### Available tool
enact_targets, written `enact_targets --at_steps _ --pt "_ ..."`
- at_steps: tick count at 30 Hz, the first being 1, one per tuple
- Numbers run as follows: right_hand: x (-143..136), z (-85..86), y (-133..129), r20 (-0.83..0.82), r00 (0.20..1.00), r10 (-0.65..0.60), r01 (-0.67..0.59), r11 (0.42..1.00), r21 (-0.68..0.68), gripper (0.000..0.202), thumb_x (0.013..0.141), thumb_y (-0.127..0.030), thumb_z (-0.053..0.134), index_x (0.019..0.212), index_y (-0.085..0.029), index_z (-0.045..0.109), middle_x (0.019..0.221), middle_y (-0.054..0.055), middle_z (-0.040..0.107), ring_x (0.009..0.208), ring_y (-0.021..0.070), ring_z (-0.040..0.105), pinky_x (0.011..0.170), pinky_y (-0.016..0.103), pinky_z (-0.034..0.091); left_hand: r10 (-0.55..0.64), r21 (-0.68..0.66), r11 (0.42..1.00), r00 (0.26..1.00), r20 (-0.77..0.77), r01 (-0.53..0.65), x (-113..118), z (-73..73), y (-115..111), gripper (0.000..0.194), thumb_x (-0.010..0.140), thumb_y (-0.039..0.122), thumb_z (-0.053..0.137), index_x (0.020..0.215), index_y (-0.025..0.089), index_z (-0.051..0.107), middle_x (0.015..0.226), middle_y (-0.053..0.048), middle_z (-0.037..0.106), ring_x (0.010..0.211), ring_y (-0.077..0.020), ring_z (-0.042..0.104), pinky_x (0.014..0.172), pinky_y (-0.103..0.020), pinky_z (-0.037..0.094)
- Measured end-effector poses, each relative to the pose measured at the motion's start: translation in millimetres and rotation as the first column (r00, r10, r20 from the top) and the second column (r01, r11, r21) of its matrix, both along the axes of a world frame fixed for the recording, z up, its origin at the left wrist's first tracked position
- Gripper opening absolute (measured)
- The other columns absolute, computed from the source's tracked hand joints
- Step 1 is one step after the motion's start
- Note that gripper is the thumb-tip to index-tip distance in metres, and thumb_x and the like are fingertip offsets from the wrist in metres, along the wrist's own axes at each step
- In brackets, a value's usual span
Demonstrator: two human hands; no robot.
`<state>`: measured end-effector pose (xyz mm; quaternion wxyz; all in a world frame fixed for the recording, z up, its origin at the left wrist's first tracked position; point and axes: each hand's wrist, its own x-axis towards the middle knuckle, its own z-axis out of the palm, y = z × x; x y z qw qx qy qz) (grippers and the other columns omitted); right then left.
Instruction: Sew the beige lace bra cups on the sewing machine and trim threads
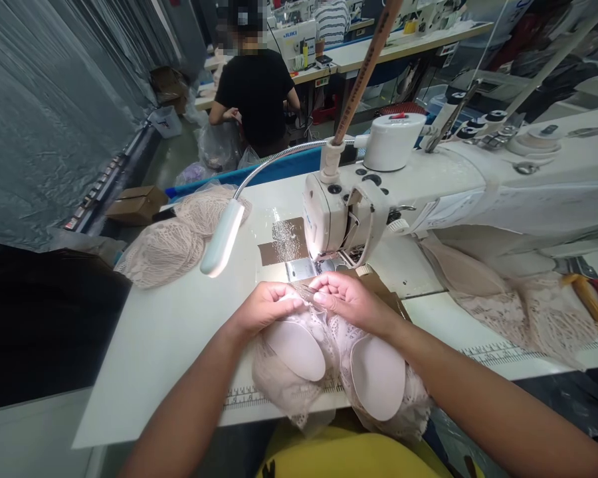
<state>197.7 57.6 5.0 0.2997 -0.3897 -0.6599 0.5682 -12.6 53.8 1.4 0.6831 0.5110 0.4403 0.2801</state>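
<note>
A pale pink lace bra (296, 348) with two smooth cup pads lies at the front edge of the sewing table, its lower part hanging over the edge. My left hand (274, 304) pinches the lace at its upper middle. Close beside it, my right hand (346, 300) is closed, with a small metal tool, perhaps thread snips (305, 289), between its fingers at the lace. Both hands are just in front of the needle area of the white sewing machine (329, 216). The exact contact of tool and lace is hard to make out.
A lit lamp (223, 239) on a bent metal neck hangs left of the machine head. Beige lace pieces (167, 252) lie at the back left. More lace cups (508, 299) and yellow-handled scissors (585, 302) lie right. A person in black (254, 93) sits beyond the table.
</note>
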Motion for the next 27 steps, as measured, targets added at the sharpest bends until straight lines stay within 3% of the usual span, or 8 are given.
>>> enact_targets --at_steps 3,7,12,22,27 --pt "1.3 -0.9 1.4 0.037 0.999 0.038 -0.038 0.999 0.006 0.03 0.075 -0.031 0.068 0.1 -0.018 0.059 0.095 0.004 0.061 0.088 0.0173 0.058 0.079 0.031 0.048 0.01 0.009 1.0 1.0 0.013 -0.01 -1.2 -0.1 0.5 0.034 0.073 0.043 0.071 0.071 0.011 0.061 0.062 0.001 0.053 0.056 -0.0077 0.043 0.055 -0.02 0.032" --pt "0.0 -0.5 0.7 0.111 0.993 0.036 -0.035 0.999 -0.007 0.02 0.078 -0.024 0.061 0.098 -0.018 0.062 0.088 0.003 0.06 0.083 0.0164 0.058 0.077 0.031 0.048 0.006 0.009 1.0 0.999 0.033 -0.006 -3.7 -1.1 1.6 0.032 0.076 0.042 0.069 0.072 0.012 0.058 0.063 0.002 0.048 0.056 -0.0067 0.039 0.053 -0.019 0.03" --pt "1.3 1.1 1.2 0.049 0.998 0.029 -0.025 0.996 -0.083 0.02 0.079 -0.02 0.058 0.098 -0.019 0.061 0.09 0.002 0.062 0.086 0.0154 0.058 0.078 0.03 0.048 -0.025 -0.047 0.999 0.999 0.03 0.026 -5.6 1.9 0.9 0.029 0.077 0.039 0.069 0.08 0.011 0.061 0.066 0.001 0.051 0.056 -0.0064 0.042 0.053 -0.018 0.032" --pt "4.4 -3.1 0.9 0.073 0.997 -0.014 0.023 0.992 -0.12 0.024 0.082 -0.024 0.055 0.105 -0.02 0.061 0.092 0.002 0.065 0.083 0.0154 0.06 0.073 0.028 0.047 -0.065 -0.1 0.993 0.998 -0.001 0.065 -10.0 2.4 0.2 0.03 0.076 0.04 0.07 0.076 0.011 0.064 0.064 0.0 0.055 0.057 -0.0078 0.046 0.055 -0.019 0.035" --pt "4.0 -3.7 0.7 0.136 0.989 -0.055 0.064 0.996 -0.061 0.022 0.083 -0.027 0.053 0.103 -0.021 0.061 0.09 0.001 0.066 0.081 0.0163 0.061 0.071 0.028 0.047 -0.159 -0.113 0.981 0.987 0.017 0.16 -11.5 2.3 1.0 0.028 0.076 0.039 0.069 0.074 0.011 0.065 0.063 0.0 0.055 0.055 -0.0078 0.045 0.054 -0.02 0.034"
